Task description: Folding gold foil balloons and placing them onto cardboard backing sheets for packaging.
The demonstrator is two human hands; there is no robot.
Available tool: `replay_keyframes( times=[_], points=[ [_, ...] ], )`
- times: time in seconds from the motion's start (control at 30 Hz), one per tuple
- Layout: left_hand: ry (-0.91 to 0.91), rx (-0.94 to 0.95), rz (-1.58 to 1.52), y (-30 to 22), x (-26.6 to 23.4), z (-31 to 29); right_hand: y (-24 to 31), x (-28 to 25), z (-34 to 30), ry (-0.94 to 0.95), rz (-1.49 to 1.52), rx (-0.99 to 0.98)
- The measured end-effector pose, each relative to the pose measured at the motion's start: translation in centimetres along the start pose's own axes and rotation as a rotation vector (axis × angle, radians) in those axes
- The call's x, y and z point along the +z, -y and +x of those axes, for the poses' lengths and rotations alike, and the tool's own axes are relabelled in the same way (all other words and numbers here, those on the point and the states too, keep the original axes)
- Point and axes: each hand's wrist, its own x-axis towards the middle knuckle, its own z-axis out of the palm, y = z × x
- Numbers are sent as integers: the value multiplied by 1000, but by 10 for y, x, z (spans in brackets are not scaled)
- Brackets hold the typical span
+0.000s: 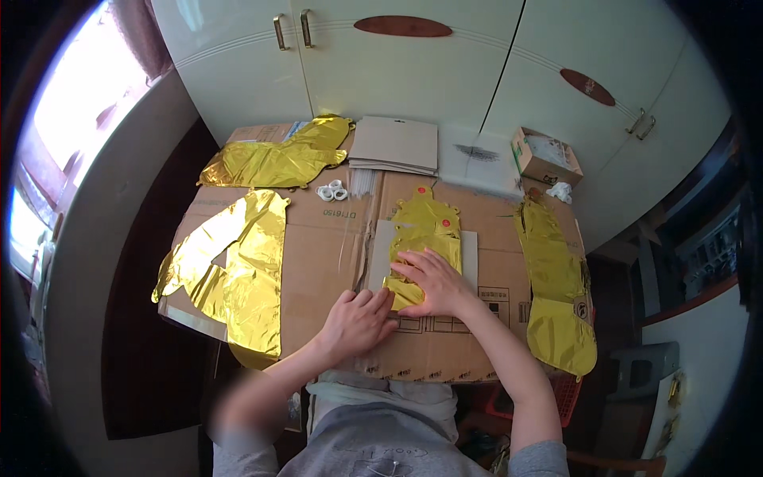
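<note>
A folded gold foil balloon with two red dots lies on a grey cardboard sheet in front of me. My right hand rests flat across its near part, fingers spread and pressing on the foil. My left hand is at the near left corner of this balloon, its fingers bent and close together, with the fingertips at the foil's edge. The palm side of the left hand is hidden.
Brown cardboard covers the table. More flat gold foil balloons lie at the left, far left and right. Grey cards, white tape rolls and a small box stand at the back, before white cabinets.
</note>
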Motion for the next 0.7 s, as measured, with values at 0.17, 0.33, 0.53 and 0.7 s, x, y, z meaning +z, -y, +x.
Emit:
replay_keyframes(
  times=[0.17, 0.33, 0.53, 0.7],
  points=[
    [-134, 4, -28, 11, 15, 3, 1, -1, 1, 6, 26, 2],
    [-114, -57, -165, 12, 25, 12, -1, 4, -1, 18, 23, 8],
    [-149, -74, -280, 12, 29, 19, -4, 1, 0, 39, 46, -1],
    [-135, -93, -210, 7, 33, 16, -15, -15, -4, 62, -232, 232]
  ],
)
